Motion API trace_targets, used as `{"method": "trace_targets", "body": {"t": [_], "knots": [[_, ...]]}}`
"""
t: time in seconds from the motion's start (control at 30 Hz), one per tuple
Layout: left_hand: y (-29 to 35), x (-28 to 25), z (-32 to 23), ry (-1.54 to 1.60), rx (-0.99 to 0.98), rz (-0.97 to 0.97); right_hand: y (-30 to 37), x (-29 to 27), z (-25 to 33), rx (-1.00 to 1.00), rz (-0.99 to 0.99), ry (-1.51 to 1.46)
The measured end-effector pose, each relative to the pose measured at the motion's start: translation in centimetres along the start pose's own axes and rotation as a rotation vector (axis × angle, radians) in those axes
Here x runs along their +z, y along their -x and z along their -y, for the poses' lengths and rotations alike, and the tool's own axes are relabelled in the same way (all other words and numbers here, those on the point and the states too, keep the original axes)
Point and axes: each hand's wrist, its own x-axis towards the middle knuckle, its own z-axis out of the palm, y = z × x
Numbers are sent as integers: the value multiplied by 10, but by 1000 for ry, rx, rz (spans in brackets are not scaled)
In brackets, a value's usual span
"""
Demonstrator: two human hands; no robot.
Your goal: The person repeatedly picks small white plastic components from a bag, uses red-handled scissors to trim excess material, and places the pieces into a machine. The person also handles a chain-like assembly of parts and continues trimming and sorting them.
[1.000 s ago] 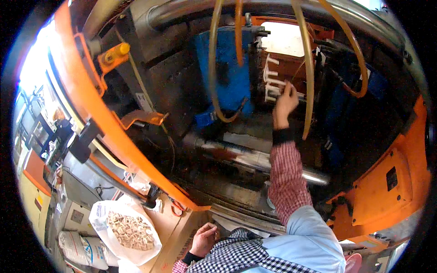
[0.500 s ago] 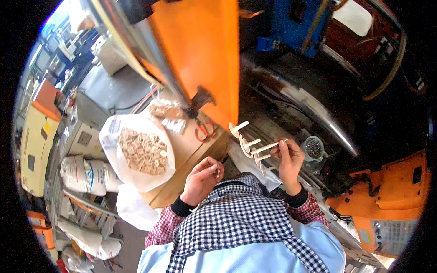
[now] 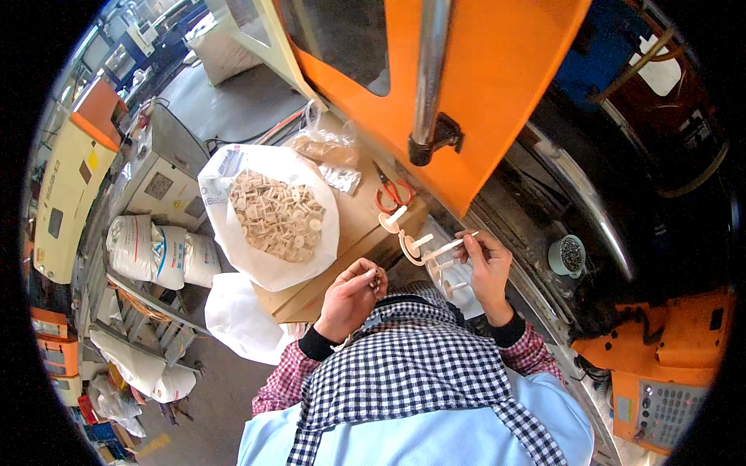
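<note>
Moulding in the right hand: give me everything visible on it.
The moulding is cream and plastic-looking: several round discs joined in a row, short paler pegs standing out from them, and a longer thin stem near the middle. The right hand pinches that stem near its tip. It is held slanted, in front of the apron, its top disc by the brown box; whether that disc touches the box is unclear.

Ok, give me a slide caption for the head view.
Right hand holding a cream branched piece, near an open white bag of small parts.
</note>
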Motion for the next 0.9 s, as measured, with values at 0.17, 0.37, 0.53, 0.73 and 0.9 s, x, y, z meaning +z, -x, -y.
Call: {"method": "trace_targets", "body": {"t": [0.17, 0.37, 0.53, 0.73, 0.9], "knots": [[9, -15, -10, 44, 15, -33, -5, 27, 4, 75, 55, -20], [23, -34, -22, 80, 45, -92, -17, 72, -8, 116, 113, -116], [39, -56, -34, 130, 94, -146, -28, 123, -30, 124, 242, -107], [58, -77, -46, 157, 187, -321, -38, 189, -55, 15, 393, -50], [68, -100, -50, 147, 270, -396, -47, 225, -89, 4, 430, 4]]}}
